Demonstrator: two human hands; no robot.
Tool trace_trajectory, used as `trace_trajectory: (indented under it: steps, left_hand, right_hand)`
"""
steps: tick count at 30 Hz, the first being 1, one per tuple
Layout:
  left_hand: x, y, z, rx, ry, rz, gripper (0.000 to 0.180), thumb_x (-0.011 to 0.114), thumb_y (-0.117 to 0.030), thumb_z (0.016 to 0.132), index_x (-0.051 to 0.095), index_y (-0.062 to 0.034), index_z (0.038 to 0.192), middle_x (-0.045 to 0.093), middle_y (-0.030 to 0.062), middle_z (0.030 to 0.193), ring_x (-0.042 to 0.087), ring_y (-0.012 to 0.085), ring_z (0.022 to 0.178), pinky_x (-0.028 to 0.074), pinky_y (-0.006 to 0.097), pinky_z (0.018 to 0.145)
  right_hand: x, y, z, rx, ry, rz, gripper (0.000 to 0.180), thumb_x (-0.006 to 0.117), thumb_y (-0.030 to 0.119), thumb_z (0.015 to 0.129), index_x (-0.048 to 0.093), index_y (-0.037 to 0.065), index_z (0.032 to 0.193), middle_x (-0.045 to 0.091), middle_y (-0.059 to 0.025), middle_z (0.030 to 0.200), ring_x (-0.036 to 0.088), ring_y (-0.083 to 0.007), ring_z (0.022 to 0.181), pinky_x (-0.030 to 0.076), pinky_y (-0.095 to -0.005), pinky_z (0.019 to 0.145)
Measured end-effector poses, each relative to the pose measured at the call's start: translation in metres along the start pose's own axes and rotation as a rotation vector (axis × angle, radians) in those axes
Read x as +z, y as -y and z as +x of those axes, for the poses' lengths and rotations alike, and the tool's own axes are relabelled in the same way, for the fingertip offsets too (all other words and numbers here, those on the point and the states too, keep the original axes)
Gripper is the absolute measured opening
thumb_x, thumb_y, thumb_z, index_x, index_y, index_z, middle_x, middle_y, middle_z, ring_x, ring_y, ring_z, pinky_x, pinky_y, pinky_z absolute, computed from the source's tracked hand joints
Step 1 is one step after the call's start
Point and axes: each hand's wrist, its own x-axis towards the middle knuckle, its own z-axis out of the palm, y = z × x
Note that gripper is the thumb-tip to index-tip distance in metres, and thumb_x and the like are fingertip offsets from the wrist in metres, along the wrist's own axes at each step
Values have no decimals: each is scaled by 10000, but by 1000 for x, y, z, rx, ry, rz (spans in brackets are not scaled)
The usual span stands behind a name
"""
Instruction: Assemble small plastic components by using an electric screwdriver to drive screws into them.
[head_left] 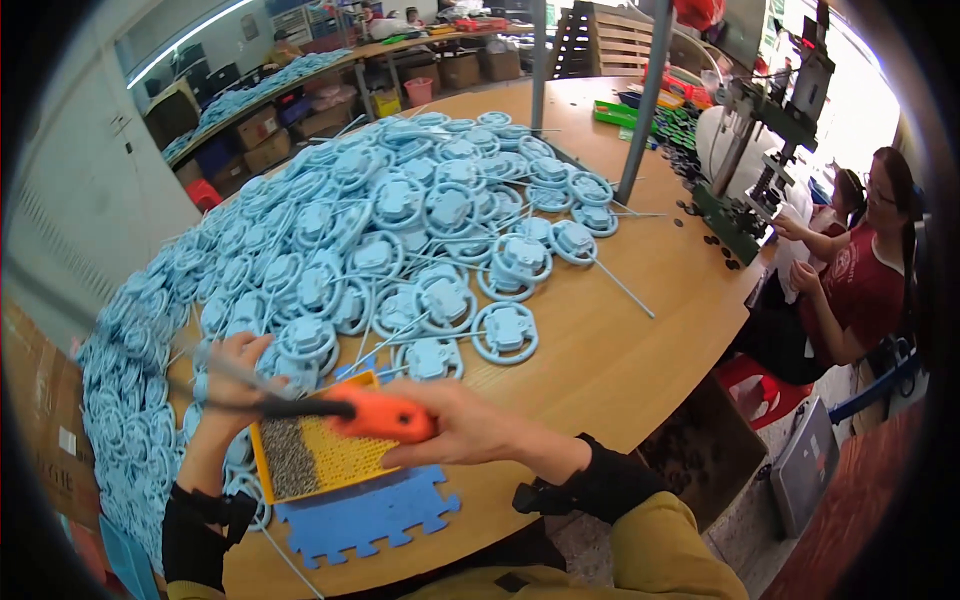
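Observation:
My right hand (pixel 455 425) is closed round the orange handle of a tool (pixel 385 415). Its black neck and long thin shaft point left and are smeared by motion, so its exact kind is unclear. Behind the shaft, my left hand (pixel 232 372) reaches to the near edge of a heap of light blue plastic wheel-shaped parts (pixel 398 200). Its fingers are bent beside those parts, but the shaft partly covers them; any grip is hidden. Below both hands lies a yellow tray (pixel 345 484) with small grey metal screws (pixel 288 462) gathered on its left side.
Under the tray is a blue foam mat (pixel 370 520) with a jigsaw edge. Metal posts (pixel 648 100) rise from the table. At right, a person in red (pixel 860 270) sits by a green bench press (pixel 735 225) with black discs (pixel 680 140) nearby. A cardboard box (pixel 45 400) stands left.

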Motion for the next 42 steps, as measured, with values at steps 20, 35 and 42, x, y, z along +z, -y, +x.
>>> trace_trajectory:
  steps: [20,35,42]
  left_hand:
    - [241,-309,407,677,45,-95,830,627,-111,704,275,-236,1446,308,168,1447,311,376,1325,294,561,1028]
    - [255,-272,437,627,-35,32,84,557,-68,758,596,-77,832,590,83,870,548,290,966,507,407,714]
    - [258,-297,426,731,20,147,116,614,-182,731,626,-139,838,630,89,846,558,281,953,386,532,805]
  right_hand:
    - [-194,7,2,-35,-348,-363,343,715,241,745,524,51,959,605,-174,793,602,-376,782,475,-412,652]
    - [-196,3,15,-28,-176,-336,331,705,238,759,501,85,970,598,-101,766,609,-316,736,469,-389,610]
    - [-188,7,9,-55,-188,-235,390,726,236,714,468,30,921,598,-184,760,592,-395,751,462,-447,645]
